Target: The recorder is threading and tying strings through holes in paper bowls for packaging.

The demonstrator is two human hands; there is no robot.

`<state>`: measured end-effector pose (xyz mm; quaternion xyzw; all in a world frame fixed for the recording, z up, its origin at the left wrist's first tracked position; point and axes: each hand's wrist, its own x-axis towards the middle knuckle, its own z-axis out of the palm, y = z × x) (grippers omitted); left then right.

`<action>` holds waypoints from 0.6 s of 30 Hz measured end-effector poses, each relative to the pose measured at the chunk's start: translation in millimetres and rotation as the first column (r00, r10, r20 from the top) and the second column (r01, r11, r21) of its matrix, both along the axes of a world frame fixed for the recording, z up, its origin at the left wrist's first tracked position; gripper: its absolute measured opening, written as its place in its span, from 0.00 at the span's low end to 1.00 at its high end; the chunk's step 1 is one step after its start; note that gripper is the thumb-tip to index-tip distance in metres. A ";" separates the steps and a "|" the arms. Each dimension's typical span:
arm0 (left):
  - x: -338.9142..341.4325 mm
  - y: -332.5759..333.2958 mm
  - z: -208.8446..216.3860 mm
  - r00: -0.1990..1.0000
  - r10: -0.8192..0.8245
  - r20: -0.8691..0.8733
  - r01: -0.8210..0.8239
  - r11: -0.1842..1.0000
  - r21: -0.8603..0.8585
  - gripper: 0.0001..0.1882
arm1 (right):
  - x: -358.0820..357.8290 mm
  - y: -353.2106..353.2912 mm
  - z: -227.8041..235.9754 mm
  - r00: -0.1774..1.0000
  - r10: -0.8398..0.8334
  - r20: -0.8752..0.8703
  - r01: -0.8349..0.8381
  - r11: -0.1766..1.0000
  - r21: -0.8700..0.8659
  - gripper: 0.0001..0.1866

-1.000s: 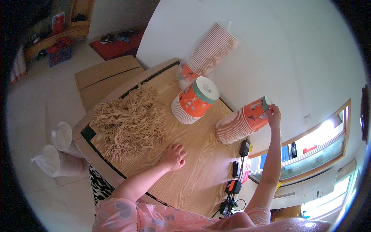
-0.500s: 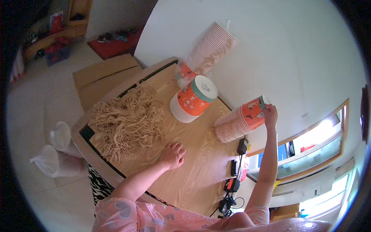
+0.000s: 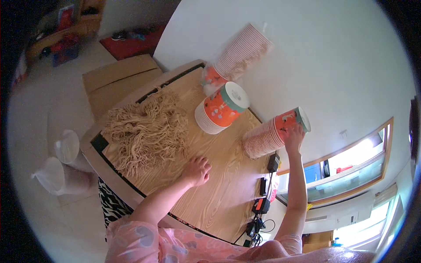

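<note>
At the right of the table stands a tall stack of nested paper cups, bottoms up, with orange sides and a green band. My right hand has its fingers closed round the side of the uppermost orange cup. My left hand rests on the wooden tabletop, holding nothing, its fingers loosely bent and apart. Just beyond it lies a spread heap of tan, stringy noodle-like strands. A shorter upside-down stack of paper cups is between the heap and the tall stack.
Against the wall leans a long plastic-wrapped sleeve of cups. Power adapters and cables line the right table edge. A cardboard box stands beyond the table, and white plastic-covered containers are on the floor at left.
My right hand has shifted from the cup's upper right edge down and left onto its orange side. My left hand stays on the table; the view has moved slightly.
</note>
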<state>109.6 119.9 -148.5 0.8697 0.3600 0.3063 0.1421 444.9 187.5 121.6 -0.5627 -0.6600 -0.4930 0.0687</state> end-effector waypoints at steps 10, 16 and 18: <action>-5.0 -1.1 10.9 1.000 -0.006 -0.017 0.006 1.000 -0.020 0.21 | 7.1 22.6 -36.0 0.991 -0.024 0.131 0.037 0.995 -0.097 0.10; -5.8 -2.4 9.8 1.000 0.009 -0.022 -0.010 1.000 -0.021 0.20 | -3.1 30.8 -42.0 0.993 -0.081 0.086 0.094 0.982 -0.161 0.11; -2.9 -2.6 8.7 1.000 0.003 0.001 -0.003 1.000 -0.029 0.21 | -0.3 31.4 -36.5 0.968 -0.225 0.115 0.232 0.971 -0.055 0.14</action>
